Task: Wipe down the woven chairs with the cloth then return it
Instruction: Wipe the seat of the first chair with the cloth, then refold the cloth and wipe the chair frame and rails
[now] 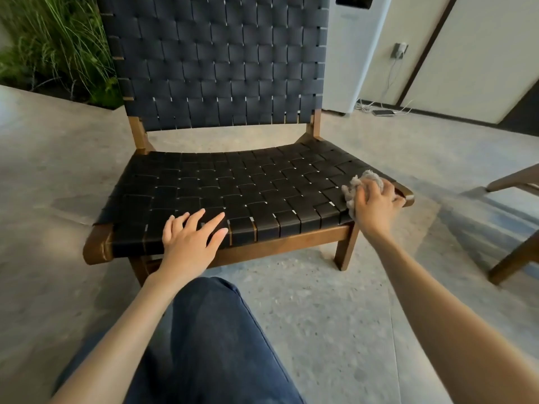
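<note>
A low wooden chair with a black woven seat (233,188) and woven backrest (215,59) stands right in front of me. My right hand (376,204) grips a bunched grey cloth (354,188) and holds it against the seat's front right corner. With straight, spread fingers, my left hand (191,237) rests flat on the front edge of the seat, left of centre.
The wooden frame of a second chair (513,225) shows at the right edge. Tall grass plants (55,45) grow at the back left. A white appliance (354,53) with cables and a phone (383,112) on the floor stands behind the chair. My knee (213,330) is below the seat.
</note>
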The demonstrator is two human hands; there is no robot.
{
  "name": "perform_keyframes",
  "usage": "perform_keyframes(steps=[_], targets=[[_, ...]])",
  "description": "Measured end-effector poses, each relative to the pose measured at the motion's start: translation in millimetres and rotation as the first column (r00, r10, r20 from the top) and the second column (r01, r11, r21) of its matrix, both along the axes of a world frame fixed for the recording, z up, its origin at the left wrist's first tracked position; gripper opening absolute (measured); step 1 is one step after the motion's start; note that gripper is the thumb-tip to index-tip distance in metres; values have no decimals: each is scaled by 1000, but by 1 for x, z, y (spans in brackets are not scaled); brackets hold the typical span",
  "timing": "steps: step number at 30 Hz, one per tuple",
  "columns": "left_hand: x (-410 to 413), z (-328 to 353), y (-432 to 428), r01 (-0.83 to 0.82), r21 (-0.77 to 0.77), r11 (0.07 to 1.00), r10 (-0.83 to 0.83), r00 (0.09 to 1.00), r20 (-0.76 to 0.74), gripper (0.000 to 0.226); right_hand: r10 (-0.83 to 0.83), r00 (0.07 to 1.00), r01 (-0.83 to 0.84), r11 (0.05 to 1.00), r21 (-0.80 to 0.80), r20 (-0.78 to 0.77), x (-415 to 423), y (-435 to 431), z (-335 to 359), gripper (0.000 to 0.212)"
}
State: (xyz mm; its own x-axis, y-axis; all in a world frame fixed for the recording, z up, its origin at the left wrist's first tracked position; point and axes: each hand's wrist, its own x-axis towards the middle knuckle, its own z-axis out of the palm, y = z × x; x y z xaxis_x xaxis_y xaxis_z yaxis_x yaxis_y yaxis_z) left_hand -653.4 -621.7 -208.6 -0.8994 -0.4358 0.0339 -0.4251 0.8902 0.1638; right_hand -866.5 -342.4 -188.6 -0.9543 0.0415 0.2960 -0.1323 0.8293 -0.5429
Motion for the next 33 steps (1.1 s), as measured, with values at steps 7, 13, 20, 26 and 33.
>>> perform_keyframes(steps=[7, 13, 20, 26, 33], targets=[[0, 3, -2, 12, 81, 997, -17, 998, 57, 48, 269, 963, -259, 950, 173, -36, 81, -89, -8, 32], [30, 27, -10, 165, 512, 843, 14, 945, -327, 40, 583, 812, -581, 798, 161, 44, 145, -169, 5, 31], [113, 35, -50, 46, 324, 945, 226, 623, -748, 35, 802, 596, -801, 597, -40, 34, 200, -254, 17, 32], [156, 26, -107, 59, 449, 892, 327, 603, -728, 33, 865, 492, -854, 457, -248, -103, 268, -307, 32, 41], [140, 18, -165, 123, 577, 808, 348, 690, -635, 31, 955, 291, -905, 259, 337, 49, 236, -302, 24, 75]])
